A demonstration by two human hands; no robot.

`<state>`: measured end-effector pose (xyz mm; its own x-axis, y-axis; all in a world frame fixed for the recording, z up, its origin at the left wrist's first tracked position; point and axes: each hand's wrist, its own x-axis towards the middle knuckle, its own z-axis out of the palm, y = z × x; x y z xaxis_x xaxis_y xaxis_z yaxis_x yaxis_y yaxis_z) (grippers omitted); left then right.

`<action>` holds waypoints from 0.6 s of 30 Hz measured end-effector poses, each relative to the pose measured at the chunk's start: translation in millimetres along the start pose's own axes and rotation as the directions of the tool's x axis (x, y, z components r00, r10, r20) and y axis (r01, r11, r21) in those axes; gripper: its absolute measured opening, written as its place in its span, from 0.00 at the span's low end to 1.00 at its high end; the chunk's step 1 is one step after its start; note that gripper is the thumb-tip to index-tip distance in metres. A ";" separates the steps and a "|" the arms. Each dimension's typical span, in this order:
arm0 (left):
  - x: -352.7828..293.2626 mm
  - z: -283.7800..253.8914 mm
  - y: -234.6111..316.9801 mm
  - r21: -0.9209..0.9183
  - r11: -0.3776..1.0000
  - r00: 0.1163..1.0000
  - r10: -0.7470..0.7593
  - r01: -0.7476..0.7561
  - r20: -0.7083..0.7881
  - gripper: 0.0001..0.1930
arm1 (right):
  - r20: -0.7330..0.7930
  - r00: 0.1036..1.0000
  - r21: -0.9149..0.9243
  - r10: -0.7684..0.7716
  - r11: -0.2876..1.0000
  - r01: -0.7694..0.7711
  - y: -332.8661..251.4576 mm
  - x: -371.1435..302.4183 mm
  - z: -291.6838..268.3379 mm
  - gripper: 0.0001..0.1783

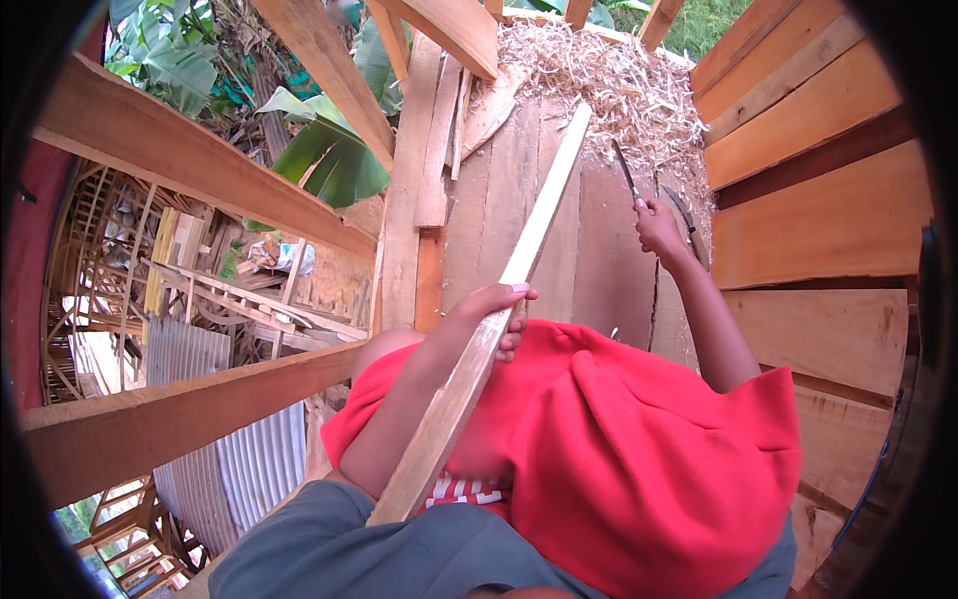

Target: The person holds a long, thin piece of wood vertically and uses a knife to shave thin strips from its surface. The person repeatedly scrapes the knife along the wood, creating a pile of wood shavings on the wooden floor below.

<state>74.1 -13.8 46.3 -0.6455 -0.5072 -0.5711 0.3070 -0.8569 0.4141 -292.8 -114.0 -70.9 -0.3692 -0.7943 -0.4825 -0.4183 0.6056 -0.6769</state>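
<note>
A long, pale wooden strip [544,220] runs slantwise up from my body, its far end near the shavings. Around its middle my left hand [507,311] is closed, thumb on top. The strip's upper part looks whiter and smoother than the rough brown lower end. My right hand [657,228] grips a knife [626,170] by its handle, with the dark, narrow blade pointing up and left, apart from the strip. Beside that hand lies a curved dark tool [687,212], partly hidden by my forearm. Red cloth [639,429] covers my lap.
Wood shavings [619,85] heap at the far end of the plank floor [499,215]. Loose boards [431,150] lie at its left side. A plank wall [808,230] stands close on the right. Timber beams [190,170] frame the left, with corrugated sheets [259,469] below.
</note>
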 end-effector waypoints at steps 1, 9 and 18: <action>0.0 3.5 -2.1 0.009 1.000 1.000 0.002 -0.002 -0.011 0.17 | 0.025 1.000 0.088 0.005 0.996 -0.007 3.6 -6.0 -5.8 0.20; 0.6 26.7 -18.6 0.024 0.999 0.998 -0.047 0.048 -0.031 0.22 | 0.051 0.911 0.125 -0.409 0.908 0.401 -19.6 -83.5 -22.6 0.11; 1.0 41.1 -22.0 0.152 0.987 0.996 -0.035 0.047 -0.081 0.24 | 0.203 0.694 -0.083 -0.691 0.694 0.716 -56.5 -146.7 -21.0 0.07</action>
<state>37.9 8.3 65.8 -0.5971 -0.4826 -0.6407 0.1662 -0.8558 0.4898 -232.4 -30.7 49.9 0.2014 -0.9793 0.0205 -0.6235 -0.1443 -0.7684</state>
